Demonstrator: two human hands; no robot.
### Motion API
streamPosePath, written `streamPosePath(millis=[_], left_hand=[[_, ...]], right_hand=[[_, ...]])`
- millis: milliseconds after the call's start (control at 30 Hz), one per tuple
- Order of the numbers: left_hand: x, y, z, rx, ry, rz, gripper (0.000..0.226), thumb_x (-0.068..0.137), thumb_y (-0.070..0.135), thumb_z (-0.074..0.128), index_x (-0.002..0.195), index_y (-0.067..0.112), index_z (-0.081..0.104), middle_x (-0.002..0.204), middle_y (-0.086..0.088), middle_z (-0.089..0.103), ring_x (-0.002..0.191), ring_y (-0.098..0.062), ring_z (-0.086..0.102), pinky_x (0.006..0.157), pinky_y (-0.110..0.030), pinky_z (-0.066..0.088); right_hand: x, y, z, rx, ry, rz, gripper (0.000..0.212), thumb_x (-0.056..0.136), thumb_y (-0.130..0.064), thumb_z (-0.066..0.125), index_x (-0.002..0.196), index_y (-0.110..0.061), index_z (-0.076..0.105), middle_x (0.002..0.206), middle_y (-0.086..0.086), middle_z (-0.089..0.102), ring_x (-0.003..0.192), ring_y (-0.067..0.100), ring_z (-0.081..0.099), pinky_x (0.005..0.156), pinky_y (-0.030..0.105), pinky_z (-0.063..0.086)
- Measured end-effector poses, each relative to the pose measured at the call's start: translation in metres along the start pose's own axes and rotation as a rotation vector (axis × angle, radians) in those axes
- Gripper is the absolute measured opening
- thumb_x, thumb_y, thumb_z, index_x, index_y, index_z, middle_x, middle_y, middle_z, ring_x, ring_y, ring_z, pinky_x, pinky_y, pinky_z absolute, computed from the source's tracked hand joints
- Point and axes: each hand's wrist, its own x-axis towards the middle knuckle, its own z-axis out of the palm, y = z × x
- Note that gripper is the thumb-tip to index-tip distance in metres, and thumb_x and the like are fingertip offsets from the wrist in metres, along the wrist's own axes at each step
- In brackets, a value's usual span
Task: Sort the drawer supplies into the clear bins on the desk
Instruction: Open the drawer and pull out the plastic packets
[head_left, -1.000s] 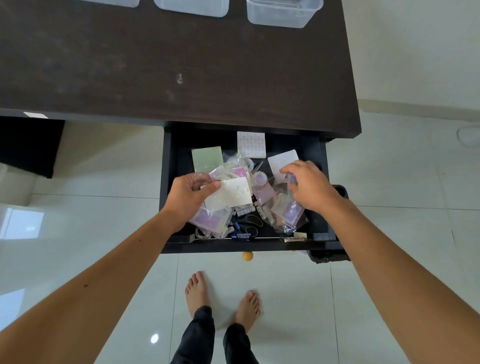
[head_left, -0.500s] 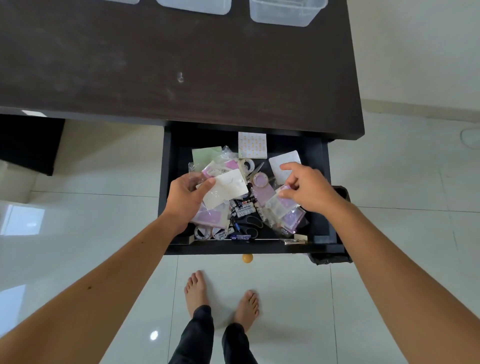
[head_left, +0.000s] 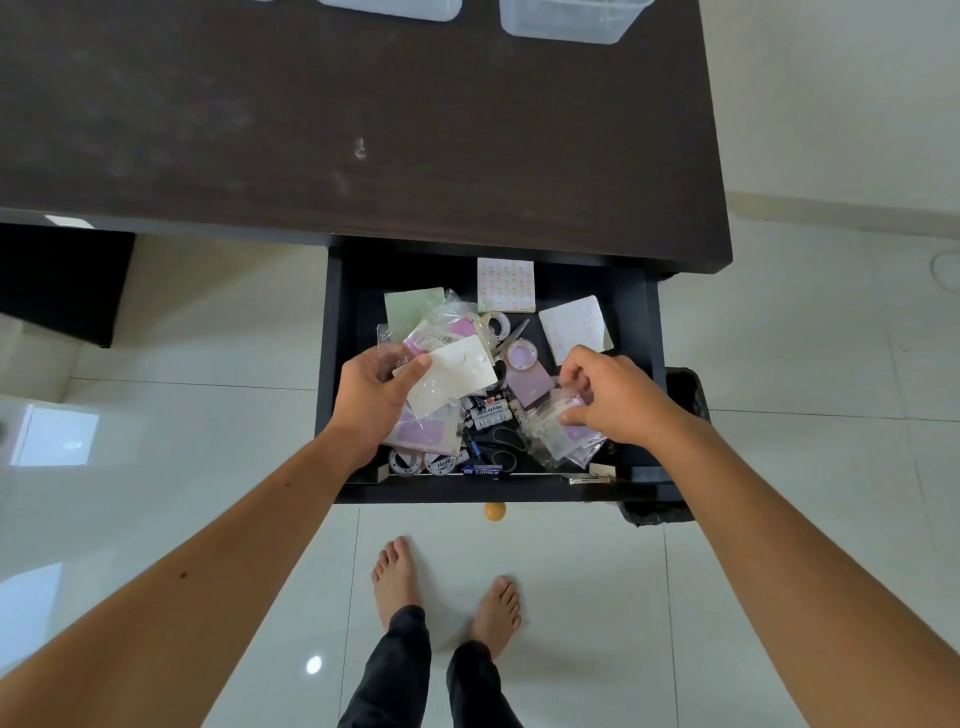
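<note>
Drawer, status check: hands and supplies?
Left hand grips white card packet. Right hand pinches clear plastic pouch. Clear bins unfilled, desk path open.

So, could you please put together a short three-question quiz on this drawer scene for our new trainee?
1. True or false: the left hand grips a white card.
2. What does the right hand pinch? A) scissors B) a clear packet C) a battery
3. Where do the clear bins stand?

Key: 1 true. 2 B. 3 At the far edge of the desk, beyond the open drawer.
</note>
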Motion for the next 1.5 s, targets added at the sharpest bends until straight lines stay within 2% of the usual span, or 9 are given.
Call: streamPosePath(millis=[300,467,600,667,700,867,1200,1367,1500], left_hand=[[0.001,0.005,0.005,0.006,0.054,0.031,0.010,0.099,0.019,0.072,0.107,0.013,0.073,0.097,0.009,0.079,0.085,-0.005,0.076,0.074,-0.022,0.062],[-0.011,0.017,0.011,-0.031,-0.014,0.030,0.013,0.099,0.022,0.072,0.109,0.014,0.075,0.093,0.006,0.081,0.083,-0.007,0.078,0.070,-0.018,0.059],[-0.024,0.022,0.019,0.060,-0.103,0.010,0.050,0.100,0.045,0.063,0.123,0.001,0.069,0.050,0.004,0.051,0.041,-0.013,0.037,0.048,-0.026,0.041],[-0.032,0.029,0.021,-0.025,-0.160,-0.041,0.060,0.105,0.051,0.048,0.127,-0.003,0.067,0.071,-0.018,0.072,0.089,-0.007,0.035,0.068,-0.038,0.059],[-0.034,0.031,0.020,-0.093,-0.187,-0.072,0.065,0.106,0.054,0.044,0.126,-0.003,0.067,0.086,-0.022,0.076,0.088,-0.019,0.076,0.078,-0.040,0.061],[-0.034,0.030,0.004,0.020,-0.191,-0.039,0.064,0.080,0.060,0.082,0.120,0.011,0.073,0.119,-0.018,0.075,0.113,-0.036,0.072,0.102,-0.050,0.058],[-0.031,0.041,-0.063,0.012,-0.025,0.006,0.084,0.068,0.047,0.097,0.135,0.008,0.065,0.131,-0.004,0.075,0.120,-0.018,0.072,0.110,-0.039,0.053],[-0.034,0.046,-0.086,-0.055,0.033,0.013,0.027,0.085,0.019,0.085,0.108,0.021,0.070,0.107,0.005,0.080,0.101,-0.004,0.077,0.082,-0.012,0.056],[-0.038,0.046,-0.094,-0.071,0.050,0.028,0.035,0.088,0.018,0.084,0.119,0.007,0.073,0.115,-0.005,0.081,0.110,-0.020,0.077,0.100,-0.035,0.057]], right_hand=[[-0.007,-0.013,-0.045,0.502,0.123,-0.062,0.038,0.080,-0.022,0.092,0.105,-0.033,0.066,0.098,-0.005,0.070,0.070,0.004,0.063,0.075,0.026,0.052],[-0.001,-0.040,-0.041,0.769,0.099,-0.068,0.042,0.076,-0.015,0.093,0.111,-0.020,0.070,0.104,0.004,0.079,0.093,0.017,0.077,0.077,0.031,0.062],[0.008,-0.051,-0.020,0.755,0.159,-0.013,0.045,0.076,-0.016,0.095,0.113,-0.014,0.069,0.102,0.002,0.080,0.086,0.017,0.078,0.081,0.038,0.065],[0.009,-0.056,-0.012,0.713,0.200,0.003,0.048,0.075,-0.022,0.096,0.113,-0.015,0.069,0.105,0.001,0.077,0.087,0.018,0.076,0.081,0.039,0.065],[0.009,-0.058,-0.008,0.689,0.230,0.005,0.048,0.073,-0.024,0.097,0.112,-0.016,0.070,0.105,-0.001,0.074,0.088,0.021,0.075,0.082,0.040,0.065],[0.008,-0.079,0.003,0.647,0.285,-0.037,0.047,0.071,-0.028,0.099,0.107,-0.019,0.071,0.094,0.003,0.070,0.092,0.030,0.073,0.084,0.044,0.064],[0.021,-0.099,0.012,0.728,0.188,-0.151,0.029,0.086,-0.035,0.087,0.109,-0.022,0.075,0.101,0.000,0.074,0.091,0.019,0.072,0.090,0.037,0.063],[0.024,-0.090,0.028,0.539,0.109,-0.154,0.028,0.089,-0.023,0.085,0.115,-0.021,0.076,0.107,-0.006,0.076,0.095,0.012,0.073,0.090,0.032,0.061],[0.024,-0.089,0.046,0.451,0.079,-0.133,0.032,0.087,-0.018,0.086,0.117,-0.024,0.077,0.113,-0.008,0.076,0.097,0.018,0.072,0.089,0.037,0.061]])
